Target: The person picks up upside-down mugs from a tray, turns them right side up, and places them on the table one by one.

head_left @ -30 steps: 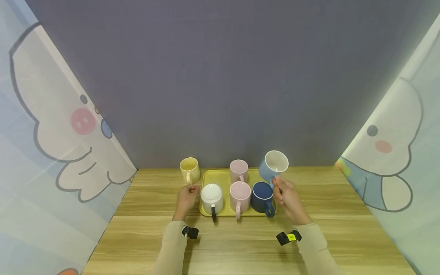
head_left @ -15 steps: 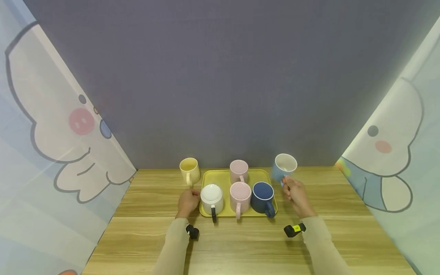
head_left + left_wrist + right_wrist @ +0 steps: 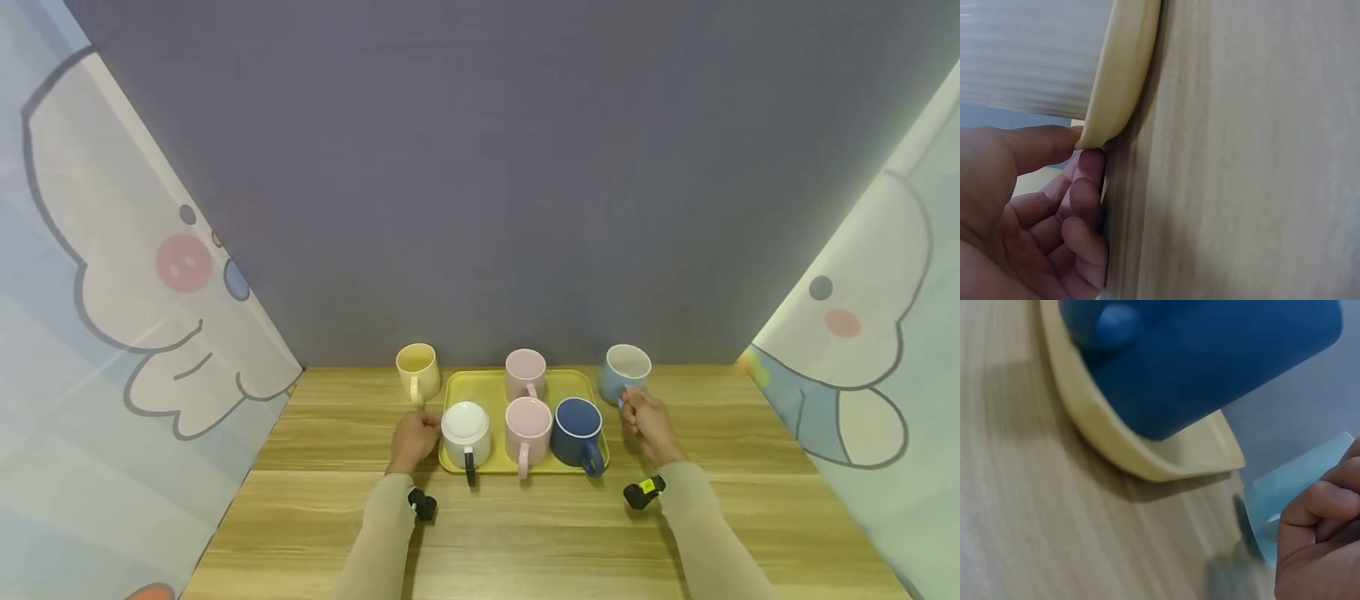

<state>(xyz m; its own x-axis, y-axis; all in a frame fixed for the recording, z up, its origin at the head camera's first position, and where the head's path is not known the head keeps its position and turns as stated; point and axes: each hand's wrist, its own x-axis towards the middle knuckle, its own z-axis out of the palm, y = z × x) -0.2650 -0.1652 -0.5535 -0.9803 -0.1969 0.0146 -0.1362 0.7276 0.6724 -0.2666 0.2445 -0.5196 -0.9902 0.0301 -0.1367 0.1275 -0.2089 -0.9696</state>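
A yellow tray (image 3: 467,387) lies on the wooden table with mugs on it. My left hand (image 3: 412,440) pinches the tray's left edge, thumb above the rim and fingers below, as the left wrist view shows. Beyond the tray's right side, my right hand (image 3: 651,425) holds a light blue mug (image 3: 613,382) by its handle; its white inside faces up. In the right wrist view, that mug's base (image 3: 1257,532) is right at the tabletop. The navy mug (image 3: 576,435) on the tray is the closest one to this hand.
A white mug (image 3: 467,427) with a black handle stands at the tray's front left. Two pink mugs, one front (image 3: 528,429) and one rear (image 3: 524,375), share the middle. A yellow mug (image 3: 420,377) stands left of the tray. Behind rises a grey wall (image 3: 480,208).
My right hand has carried the light blue mug rightward from over the tray's back right corner and lowered it beside the tray. My left hand has stayed near the tray's left edge.
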